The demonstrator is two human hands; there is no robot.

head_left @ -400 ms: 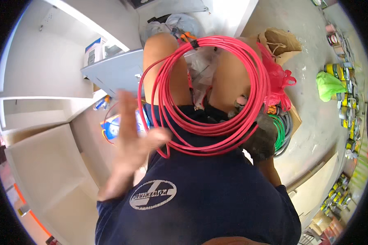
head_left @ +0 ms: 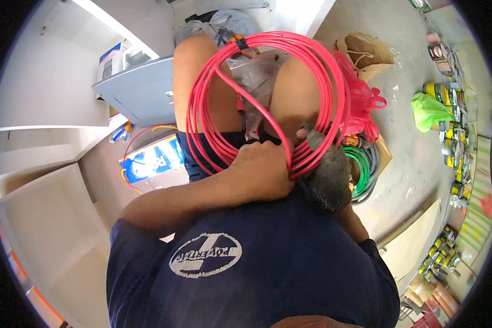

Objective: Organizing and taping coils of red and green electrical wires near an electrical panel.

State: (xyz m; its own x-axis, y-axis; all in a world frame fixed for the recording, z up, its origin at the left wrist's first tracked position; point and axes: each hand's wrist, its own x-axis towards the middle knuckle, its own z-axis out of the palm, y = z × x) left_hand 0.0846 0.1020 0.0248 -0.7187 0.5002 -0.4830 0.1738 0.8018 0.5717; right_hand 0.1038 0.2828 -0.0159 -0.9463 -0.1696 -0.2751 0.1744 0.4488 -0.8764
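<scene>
A coil of red cable (head_left: 279, 39) hangs over my lap and bare knees, several loops thick, with a band of black tape (head_left: 241, 43) at its top left. My left hand (head_left: 261, 172) is bare and closed around cable at the coil's bottom; one strand slants across the ring down to it. My right hand (head_left: 332, 172), in a dark grey work glove, grips the bundled loops at the lower right. A fingertip pokes out bare from that glove; its other fingers are partly hidden by the cable.
A red plastic bag (head_left: 361, 101) and a brown paper bag (head_left: 369, 52) lie to the right, beside a green cable coil (head_left: 361, 169). At the left are a grey metal panel (head_left: 136, 90) and white cabinets (head_left: 49, 202). Several cans (head_left: 449, 131) line the far right.
My left hand has come from the open left side to the coil's bottom and closed on the cable. A loose loop now crosses the ring. My gloved right hand keeps its grip.
</scene>
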